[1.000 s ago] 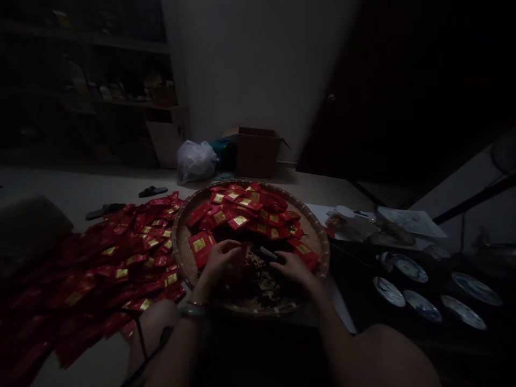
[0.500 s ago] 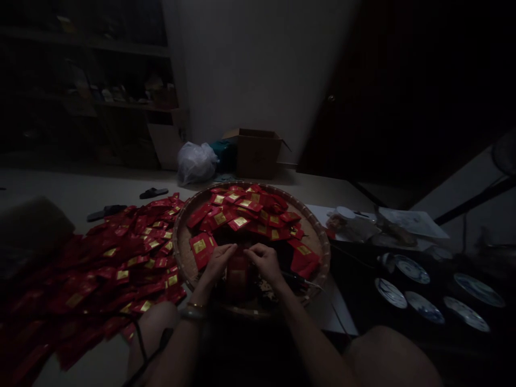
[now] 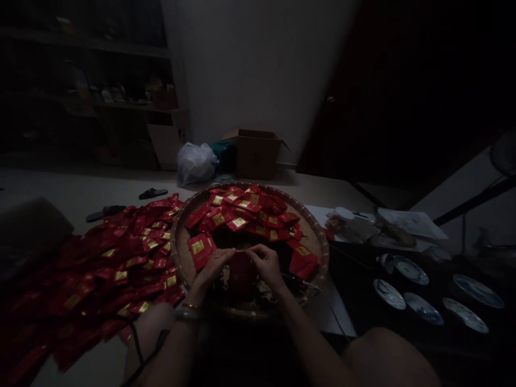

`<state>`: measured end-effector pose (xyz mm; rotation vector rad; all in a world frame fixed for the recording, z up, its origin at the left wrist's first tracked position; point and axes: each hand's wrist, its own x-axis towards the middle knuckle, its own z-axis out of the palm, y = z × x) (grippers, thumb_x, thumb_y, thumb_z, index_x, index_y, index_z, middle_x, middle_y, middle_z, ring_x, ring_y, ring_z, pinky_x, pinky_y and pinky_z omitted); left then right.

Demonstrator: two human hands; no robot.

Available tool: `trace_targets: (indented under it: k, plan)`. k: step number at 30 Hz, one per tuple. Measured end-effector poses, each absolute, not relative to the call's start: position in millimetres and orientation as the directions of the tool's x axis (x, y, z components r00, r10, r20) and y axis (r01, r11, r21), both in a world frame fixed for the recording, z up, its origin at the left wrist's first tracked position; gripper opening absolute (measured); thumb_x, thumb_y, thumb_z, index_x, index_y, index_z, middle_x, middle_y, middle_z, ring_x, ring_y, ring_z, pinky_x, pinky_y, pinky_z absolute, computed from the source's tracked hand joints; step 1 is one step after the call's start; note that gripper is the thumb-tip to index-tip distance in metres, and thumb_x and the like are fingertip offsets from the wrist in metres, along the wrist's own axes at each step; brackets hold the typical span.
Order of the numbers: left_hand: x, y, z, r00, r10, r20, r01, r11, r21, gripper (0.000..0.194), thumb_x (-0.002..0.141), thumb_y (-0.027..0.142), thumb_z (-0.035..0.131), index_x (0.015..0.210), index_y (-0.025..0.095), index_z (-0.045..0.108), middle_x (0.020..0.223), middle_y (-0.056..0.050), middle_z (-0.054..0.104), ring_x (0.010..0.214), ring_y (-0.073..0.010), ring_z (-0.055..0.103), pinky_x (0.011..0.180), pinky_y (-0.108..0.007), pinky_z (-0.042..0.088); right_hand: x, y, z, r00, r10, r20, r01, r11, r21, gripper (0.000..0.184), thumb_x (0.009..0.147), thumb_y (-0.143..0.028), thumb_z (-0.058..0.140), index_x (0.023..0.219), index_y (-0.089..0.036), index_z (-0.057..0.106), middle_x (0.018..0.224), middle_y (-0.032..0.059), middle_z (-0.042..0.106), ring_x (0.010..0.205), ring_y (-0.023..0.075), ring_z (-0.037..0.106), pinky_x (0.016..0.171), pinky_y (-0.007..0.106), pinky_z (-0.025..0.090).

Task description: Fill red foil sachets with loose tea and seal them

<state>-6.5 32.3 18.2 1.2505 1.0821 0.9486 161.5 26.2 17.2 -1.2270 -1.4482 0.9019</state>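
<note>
Both hands pinch the upper edge of one red packet [image 3: 242, 274], which hangs between them over the near part of a round woven basket [image 3: 321, 252]. My left hand [image 3: 215, 266] is closed at the packet's left top corner. At its right top corner, my right hand [image 3: 266, 264] is closed too. Under and beside the packet lies dark loose material, too dim to name. Red packets with gold labels [image 3: 238, 222] are heaped at the basket's far side. A slim dark-handled tool with a thin metal tip [image 3: 298, 279] lies just right of my right hand.
A large pile of red packets [image 3: 133, 260] covers the floor on the left, near slippers [image 3: 153, 193]. Behind the basket stand a white plastic bag [image 3: 196, 162] and an open cardboard box [image 3: 258, 156]. Several blue-and-white plates [image 3: 423, 308] lie on a dark surface to the right.
My hands have spread slightly apart along the packet's top edge, and the edge now looks stretched straighter between them. The other things lie as before; the view shifted slightly.
</note>
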Motion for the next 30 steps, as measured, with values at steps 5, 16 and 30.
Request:
trace_targets:
  k: [5,16,30]
  plan:
    - [-7,31,28,0.122,0.992,0.025,0.061,-0.032,0.998,0.032,0.070,0.040,0.064,0.089,0.015,0.071,0.091,-0.006,0.072,0.091,-0.0229,0.063,0.083,-0.032,0.049,170,25,11,0.082,0.990,0.112,0.156,0.098,-0.983,0.032,0.072,-0.050,0.059,0.072,-0.018,0.060,0.057,0.0000,0.058,0.047,0.0133,0.049,0.044,0.024,0.040]
    - [-2,32,20,0.003,0.995,0.104,0.038,-0.104,0.994,0.021,0.057,0.027,0.074,0.074,0.017,0.069,0.073,-0.003,0.073,0.072,-0.0188,0.068,0.069,-0.029,0.054,160,21,11,0.051,0.957,0.287,0.195,0.272,-0.942,0.016,0.067,-0.035,0.068,0.067,-0.019,0.070,0.068,0.0027,0.067,0.067,0.0169,0.062,0.063,0.027,0.048]
    - [2,29,20,0.020,0.975,0.222,-0.030,-0.221,0.975,0.029,0.064,0.019,0.067,0.093,0.017,0.070,0.073,-0.004,0.074,0.071,-0.0183,0.069,0.068,-0.028,0.056,152,17,4,0.131,0.988,0.083,0.104,0.070,-0.992,0.027,0.062,-0.043,0.069,0.064,-0.016,0.065,0.053,-0.0001,0.061,0.045,0.0130,0.053,0.039,0.022,0.041]
